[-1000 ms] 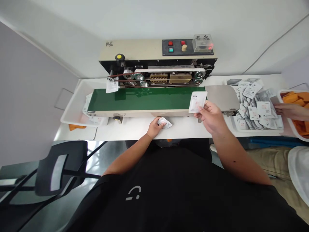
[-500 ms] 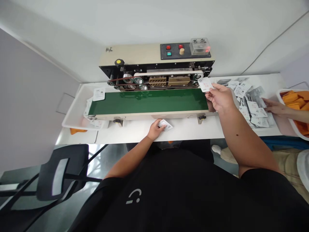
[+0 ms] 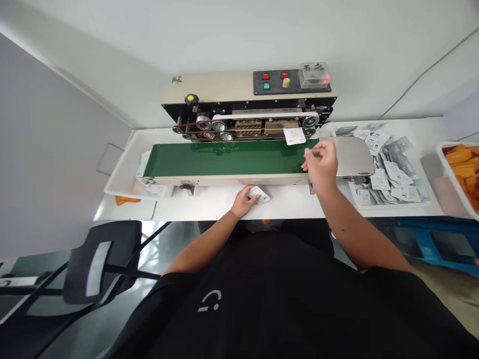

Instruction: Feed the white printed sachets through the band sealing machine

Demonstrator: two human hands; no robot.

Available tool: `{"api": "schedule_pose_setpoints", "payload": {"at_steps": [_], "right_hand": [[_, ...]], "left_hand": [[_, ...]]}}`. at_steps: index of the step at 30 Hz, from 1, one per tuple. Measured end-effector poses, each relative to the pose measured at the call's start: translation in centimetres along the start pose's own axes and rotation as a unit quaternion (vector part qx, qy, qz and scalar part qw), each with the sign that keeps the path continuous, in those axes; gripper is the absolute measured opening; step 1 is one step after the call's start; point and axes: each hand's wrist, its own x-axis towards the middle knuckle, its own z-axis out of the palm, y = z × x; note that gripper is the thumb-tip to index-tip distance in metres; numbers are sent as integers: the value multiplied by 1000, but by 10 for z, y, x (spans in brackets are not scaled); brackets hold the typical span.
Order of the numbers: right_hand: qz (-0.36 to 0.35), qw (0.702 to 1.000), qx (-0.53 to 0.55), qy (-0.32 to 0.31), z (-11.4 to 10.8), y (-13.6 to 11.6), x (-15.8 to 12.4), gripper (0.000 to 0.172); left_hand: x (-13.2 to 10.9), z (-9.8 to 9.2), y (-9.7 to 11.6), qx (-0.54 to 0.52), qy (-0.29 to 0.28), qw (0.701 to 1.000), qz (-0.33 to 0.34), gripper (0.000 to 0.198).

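Observation:
My left hand (image 3: 243, 200) is closed on one or more white sachets (image 3: 261, 195) at the table's front, just below the belt's edge. My right hand (image 3: 321, 163) hovers over the right end of the green conveyor belt (image 3: 232, 157), its fingers loosely curled, a little apart, and holding nothing. Up and left of it, a single white sachet (image 3: 294, 136) with pale red print hangs by its top edge in the band sealing machine (image 3: 249, 87), between the rollers and above the belt.
Many sachets fill a clear tray (image 3: 406, 203) on the right, beside the machine's metal end plate (image 3: 352, 152). Beyond it stands a bin of orange packets (image 3: 464, 162). A white bin (image 3: 116, 182) with sachets sits under the belt's left end. A black chair (image 3: 103, 259) stands at lower left.
My right hand has let go of its sachet, which now sits in the sealer farther left. The co-worker's hand has left the tray. A sachet on the belt's left end is gone from there.

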Motion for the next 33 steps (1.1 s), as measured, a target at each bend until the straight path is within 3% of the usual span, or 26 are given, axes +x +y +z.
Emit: {"api": "schedule_pose_setpoints", "payload": {"at_steps": [1, 3, 6, 8, 11, 15, 20, 24, 28, 30, 33], "right_hand": [[-25, 999, -21, -14, 1, 4, -20, 28], [-33, 992, -65, -103, 6, 17, -59, 26], [12, 957, -119, -264, 16, 40, -103, 41], [56, 940, -123, -314, 21, 53, -116, 51], [150, 937, -50, -312, 20, 62, -117, 44], [210, 927, 60, -304, 10, 53, -107, 42], [215, 930, 109, -276, 2, 31, -100, 47], [222, 936, 138, -234, -8, 20, -90, 49], [184, 956, 103, -205, -18, 16, -82, 42], [157, 962, 59, -214, -18, 15, -83, 36], [137, 948, 7, -288, -13, 13, -86, 30]], "left_hand": [[-1, 0, 2, 5, -4, 1000, 5, 51], [-3, 1, 6, 13, -17, 1000, 13, 49], [-7, 9, 16, 0, -55, 998, 19, 52], [-10, 18, 24, -18, -70, 997, 27, 55], [-11, 31, 36, -49, -38, 996, 59, 55], [-11, 39, 55, -119, -56, 991, 25, 63], [-17, 32, 69, -171, -82, 982, 28, 65], [-27, 13, 53, -96, -106, 989, 47, 62], [-35, -5, 35, -20, -91, 994, 51, 56], [-38, -7, 37, -27, -87, 994, 56, 59], [-40, 0, 52, -17, -89, 992, 84, 67]]}}
